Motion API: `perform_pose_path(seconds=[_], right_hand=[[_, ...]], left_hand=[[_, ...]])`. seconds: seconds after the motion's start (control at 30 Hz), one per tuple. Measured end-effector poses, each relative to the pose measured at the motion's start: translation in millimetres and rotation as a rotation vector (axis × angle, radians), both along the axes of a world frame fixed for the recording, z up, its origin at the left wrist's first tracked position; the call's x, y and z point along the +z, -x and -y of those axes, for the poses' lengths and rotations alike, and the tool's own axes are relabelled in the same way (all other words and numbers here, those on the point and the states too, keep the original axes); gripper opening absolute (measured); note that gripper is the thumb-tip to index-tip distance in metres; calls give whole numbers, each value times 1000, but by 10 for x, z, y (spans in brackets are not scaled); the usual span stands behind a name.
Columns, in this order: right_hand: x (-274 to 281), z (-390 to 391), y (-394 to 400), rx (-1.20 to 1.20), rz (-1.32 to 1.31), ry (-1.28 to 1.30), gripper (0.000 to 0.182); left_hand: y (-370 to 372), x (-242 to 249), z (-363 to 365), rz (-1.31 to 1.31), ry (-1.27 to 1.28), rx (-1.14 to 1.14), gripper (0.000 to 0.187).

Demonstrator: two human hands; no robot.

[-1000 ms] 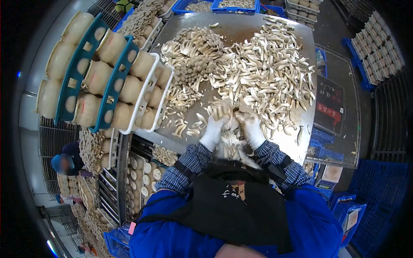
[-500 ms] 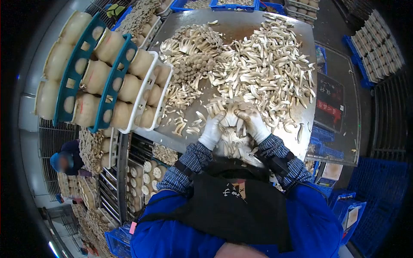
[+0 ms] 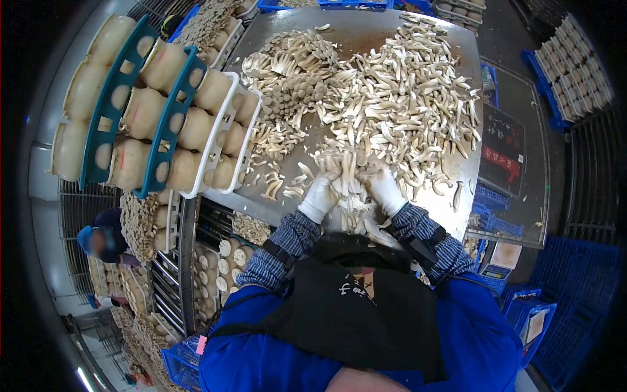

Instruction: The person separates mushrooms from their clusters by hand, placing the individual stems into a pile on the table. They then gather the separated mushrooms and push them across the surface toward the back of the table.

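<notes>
My left hand [image 3: 321, 194], in a white glove, is closed around the left side of a small mushroom cluster [image 3: 344, 168] near the front edge of the metal table [image 3: 274, 208]. On the right of that cluster, my gloved right hand [image 3: 384, 189] has its fingers bent in against the stems; its fingertips are blurred. Loose mushroom pieces [image 3: 356, 215] lie between my wrists. Beyond my hands spreads a large pile of separated mushrooms [image 3: 405, 98]. Unseparated clusters with grey-brown caps [image 3: 294, 91] lie at the back left of the table.
Stacked trays of bottles [image 3: 147, 114] stand close on the left. A blue-capped person [image 3: 108, 242] is farther left, beside more mushroom trays. Blue crates [image 3: 522, 313] are at the lower right, and another bottle stack [image 3: 575, 68] stands at the far right.
My right hand has shifted slightly away from my left, and the stems between them look more spread. The view has moved slightly.
</notes>
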State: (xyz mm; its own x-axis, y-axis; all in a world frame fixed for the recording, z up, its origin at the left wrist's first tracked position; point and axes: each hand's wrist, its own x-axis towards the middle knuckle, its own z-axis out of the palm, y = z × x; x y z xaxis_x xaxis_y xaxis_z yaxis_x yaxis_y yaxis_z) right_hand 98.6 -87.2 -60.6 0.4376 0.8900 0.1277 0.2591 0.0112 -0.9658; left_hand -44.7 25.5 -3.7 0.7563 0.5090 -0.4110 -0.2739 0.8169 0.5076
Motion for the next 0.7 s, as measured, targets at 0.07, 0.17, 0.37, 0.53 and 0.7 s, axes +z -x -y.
perform_pose_path(seconds=[0.07, 0.17, 0.37, 0.53, 0.7], right_hand=[[80, 54, 89, -14, 28, -23, 17], [150, 71, 108, -58, -193, 26, 23], [354, 60, 247, -279, -346, 36, 30], [233, 21, 200, -298, -388, -79, 37], [208, 147, -70, -411, -603, 59, 23]], left_hand=[[-15, -47, -71, 159, 276, 9, 54], [9, 43, -15, 41, -28, -55, 48], [-103, -1, 18, -253, -452, -281, 50], [-106, 7, 15, -233, -208, -10, 31], [43, -245, -186, -57, 62, 26, 16]])
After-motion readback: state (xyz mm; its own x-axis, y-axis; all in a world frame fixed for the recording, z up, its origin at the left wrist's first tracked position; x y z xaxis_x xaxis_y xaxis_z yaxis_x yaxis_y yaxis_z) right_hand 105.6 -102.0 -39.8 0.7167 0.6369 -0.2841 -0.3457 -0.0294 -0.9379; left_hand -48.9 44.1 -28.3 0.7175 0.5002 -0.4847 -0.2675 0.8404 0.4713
